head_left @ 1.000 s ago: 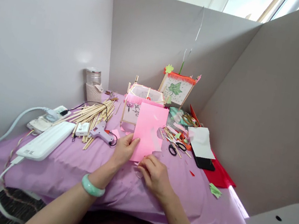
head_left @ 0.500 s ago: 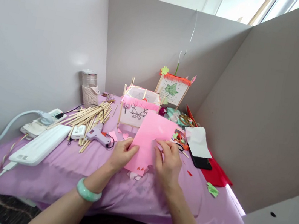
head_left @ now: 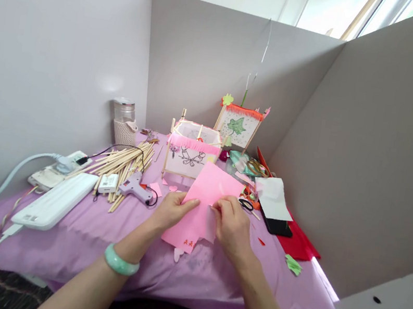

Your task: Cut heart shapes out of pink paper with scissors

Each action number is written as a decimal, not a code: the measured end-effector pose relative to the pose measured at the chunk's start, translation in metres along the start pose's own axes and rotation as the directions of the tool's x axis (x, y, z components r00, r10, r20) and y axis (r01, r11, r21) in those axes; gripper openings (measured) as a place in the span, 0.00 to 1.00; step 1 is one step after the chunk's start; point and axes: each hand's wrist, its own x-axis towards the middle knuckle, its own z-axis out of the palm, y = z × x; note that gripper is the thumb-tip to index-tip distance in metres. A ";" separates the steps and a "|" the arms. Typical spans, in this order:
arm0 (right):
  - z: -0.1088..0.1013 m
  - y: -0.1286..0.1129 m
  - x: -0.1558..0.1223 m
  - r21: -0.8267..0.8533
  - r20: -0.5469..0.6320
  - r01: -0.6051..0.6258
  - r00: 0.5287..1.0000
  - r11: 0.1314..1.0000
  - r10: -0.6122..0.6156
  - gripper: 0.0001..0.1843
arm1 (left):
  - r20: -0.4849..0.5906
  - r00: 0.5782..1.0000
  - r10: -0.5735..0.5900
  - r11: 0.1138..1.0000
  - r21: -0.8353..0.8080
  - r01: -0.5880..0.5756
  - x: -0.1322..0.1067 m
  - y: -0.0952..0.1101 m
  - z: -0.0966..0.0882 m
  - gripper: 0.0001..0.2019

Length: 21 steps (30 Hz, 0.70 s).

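A sheet of pink paper (head_left: 197, 211) is held tilted above the table, with small red-brown figures near its lower edge and a notch cut there. My left hand (head_left: 173, 211) grips its left side, thumb on top. On the right, my right hand (head_left: 232, 227) is closed in a pinch at the sheet, its fingertips over the paper's middle right; the exact edge or flap between them is partly hidden. Just below the sheet a pale paper scrap (head_left: 177, 254) lies on the purple cloth (head_left: 231, 290). Behind stands a stick-framed paper lantern (head_left: 185, 161) with a pink fringe and a bird drawing.
Left are a glue gun (head_left: 135, 188), wooden sticks (head_left: 126, 162), a white power bank (head_left: 56, 200) and a jar (head_left: 122, 122). A second lantern (head_left: 239, 125) stands behind. Right are scissors (head_left: 246, 204), a phone (head_left: 277, 226) under white paper (head_left: 274, 197), and a green scrap (head_left: 293, 264).
The pink paper has shifted slightly down and toward me, with my left hand moving along it. My right fingertips have moved a little lower on the sheet.
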 end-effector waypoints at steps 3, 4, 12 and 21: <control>-0.008 -0.006 -0.005 0.144 0.023 0.031 0.999 0.989 -0.034 0.06 | -0.014 0.997 -0.076 0.992 -0.103 0.075 0.003 0.005 -0.007 0.20; -0.012 -0.007 -0.007 0.192 0.033 0.035 0.999 0.981 -0.042 0.06 | -0.011 0.996 -0.091 0.988 -0.123 0.089 0.004 0.006 -0.009 0.20; -0.042 -0.005 -0.038 0.426 0.192 -0.154 0.978 0.891 0.077 0.07 | 0.054 0.982 -0.180 0.966 -0.177 0.187 0.001 0.017 -0.005 0.20; -0.077 0.015 -0.067 0.330 0.081 -0.307 0.951 0.893 0.298 0.07 | -0.189 0.979 -0.080 0.985 -0.164 0.049 0.016 0.029 -0.036 0.22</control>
